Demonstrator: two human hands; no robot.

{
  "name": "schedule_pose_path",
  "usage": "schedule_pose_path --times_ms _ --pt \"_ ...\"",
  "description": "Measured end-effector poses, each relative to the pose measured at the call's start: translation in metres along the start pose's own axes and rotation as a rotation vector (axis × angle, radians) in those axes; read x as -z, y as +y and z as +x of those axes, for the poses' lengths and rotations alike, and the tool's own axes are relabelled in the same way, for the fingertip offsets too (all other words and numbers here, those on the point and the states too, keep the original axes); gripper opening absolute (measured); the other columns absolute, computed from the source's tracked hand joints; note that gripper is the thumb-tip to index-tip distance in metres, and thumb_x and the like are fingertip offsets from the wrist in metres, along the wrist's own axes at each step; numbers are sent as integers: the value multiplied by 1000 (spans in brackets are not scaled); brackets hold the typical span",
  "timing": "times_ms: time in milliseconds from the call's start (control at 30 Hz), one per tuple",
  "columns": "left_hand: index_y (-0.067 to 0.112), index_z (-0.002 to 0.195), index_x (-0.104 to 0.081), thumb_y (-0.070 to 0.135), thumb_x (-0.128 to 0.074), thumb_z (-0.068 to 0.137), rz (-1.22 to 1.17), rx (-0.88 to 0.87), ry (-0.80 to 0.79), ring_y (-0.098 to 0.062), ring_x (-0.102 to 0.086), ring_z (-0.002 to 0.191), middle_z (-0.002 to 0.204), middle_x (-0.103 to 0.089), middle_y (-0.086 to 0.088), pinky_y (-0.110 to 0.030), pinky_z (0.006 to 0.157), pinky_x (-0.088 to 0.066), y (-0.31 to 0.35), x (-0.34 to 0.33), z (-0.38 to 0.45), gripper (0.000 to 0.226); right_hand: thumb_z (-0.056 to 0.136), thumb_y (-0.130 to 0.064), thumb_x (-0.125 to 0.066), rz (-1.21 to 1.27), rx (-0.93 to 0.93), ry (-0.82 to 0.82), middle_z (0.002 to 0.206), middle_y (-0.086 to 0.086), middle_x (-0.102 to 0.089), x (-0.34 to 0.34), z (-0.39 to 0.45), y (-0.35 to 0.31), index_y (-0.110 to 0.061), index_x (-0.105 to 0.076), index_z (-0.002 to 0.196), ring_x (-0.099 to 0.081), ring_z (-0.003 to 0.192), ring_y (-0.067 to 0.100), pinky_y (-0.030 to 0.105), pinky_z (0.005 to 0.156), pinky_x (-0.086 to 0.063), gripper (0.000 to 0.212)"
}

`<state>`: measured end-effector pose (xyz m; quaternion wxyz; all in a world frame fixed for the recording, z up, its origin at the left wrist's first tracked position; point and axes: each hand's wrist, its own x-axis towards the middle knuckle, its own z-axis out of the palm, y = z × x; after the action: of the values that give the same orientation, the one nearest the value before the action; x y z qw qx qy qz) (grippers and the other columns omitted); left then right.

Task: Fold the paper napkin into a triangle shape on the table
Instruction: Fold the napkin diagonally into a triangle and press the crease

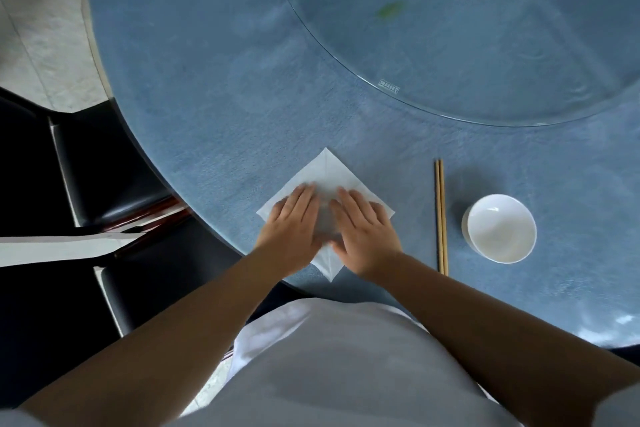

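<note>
both hands flat on the paper napkin (327, 172), which lies as a diamond near the table (207, 97) edge closest to the body. left hand (292, 224) spread palm-down over the napkin's left half, fingers (304, 198) extended and loosely together, pinching nothing. right hand (363, 232) the same on the right half, palm pressed down, fingers pointing away and slightly inward. far corner pokes out beyond the fingertips, near corner shows between and below the wrists, side corners peek out past each hand's outer edge. faint crease line down the middle from far corner to near corner. likely very light, thin and soft, no stiffness, prone to sliding on the smooth blue surface and to tearing if dragged hard. probably best taken by a corner with a thumb-and-forefinger pinch while the other palm pins the rest down. for a triangle, judged sensible to lift one side corner across to the opposite one, then press along the fold. risk: sheet shifts or layers separate once a palm lifts. chopsticks (441, 215) just beyond the right hand's outer side, white bowl (498, 229) further out, both clear of the napkin. glass turntable (450, 45) well beyond the fingertips.
</note>
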<state>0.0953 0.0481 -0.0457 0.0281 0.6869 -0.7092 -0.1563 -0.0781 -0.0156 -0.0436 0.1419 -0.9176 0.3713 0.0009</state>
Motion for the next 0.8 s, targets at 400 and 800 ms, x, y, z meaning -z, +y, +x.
schedule_pose_path --times_ms 400,800 --pt "11 153 -3 83 -37 72 121 -25 -127 -31 1 149 163 0 -13 -53 118 -5 -20 -2 -12 114 75 -77 -36 -60 -234 -191 162 2 4 5 -25 41 -21 0 151 5 146 21 50 114 -7 101" --pt "15 153 -21 57 -37 93 159 -319 -185 -27 -16 148 161 -21 -10 -51 117 -20 -10 -12 -58 75 81 -65 -45 -108 211 -289 156 1 -29 -8 -67 30 -22 -27 147 -22 144 19 49 111 -24 81"
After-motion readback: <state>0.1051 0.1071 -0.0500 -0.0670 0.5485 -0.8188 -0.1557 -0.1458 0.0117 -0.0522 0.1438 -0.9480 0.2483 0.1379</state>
